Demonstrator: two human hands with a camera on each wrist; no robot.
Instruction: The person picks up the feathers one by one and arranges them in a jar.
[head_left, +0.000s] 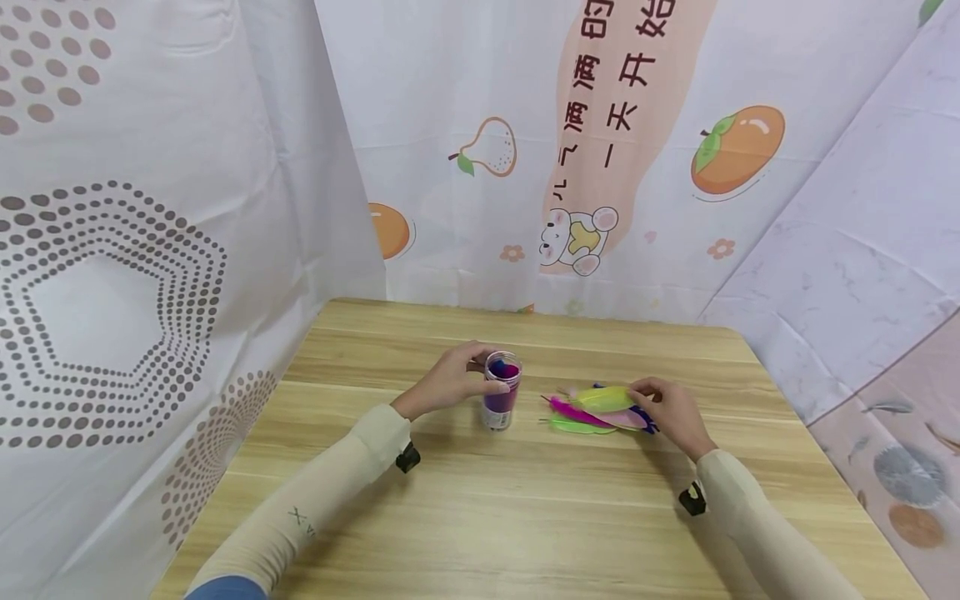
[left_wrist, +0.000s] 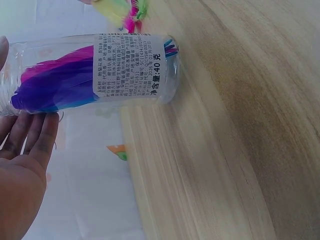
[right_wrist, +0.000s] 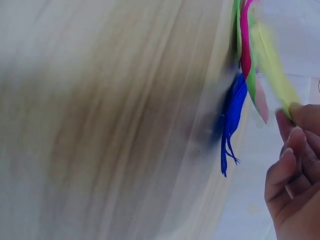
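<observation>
A clear plastic jar [head_left: 498, 408] with a white printed label stands upright on the table, purple, pink and blue feathers [left_wrist: 60, 82] inside it. My left hand [head_left: 453, 382] grips the jar near its open top, thumb in front and fingers behind. To the right, my right hand [head_left: 670, 408] pinches the tip of a yellow feather [right_wrist: 272, 62] between thumb and fingers. Under and around that feather lies a loose pile: a magenta feather [head_left: 573, 413], a green feather [head_left: 577, 427], a pale pink one, and a blue feather [right_wrist: 234, 112].
The wood-grain table [head_left: 525, 517] runs back to a white printed curtain [head_left: 450, 250]. More patterned cloth hangs at the left and right sides. A small black device [head_left: 407, 457] sits at the left wrist, and a similar one [head_left: 692, 499] at the right.
</observation>
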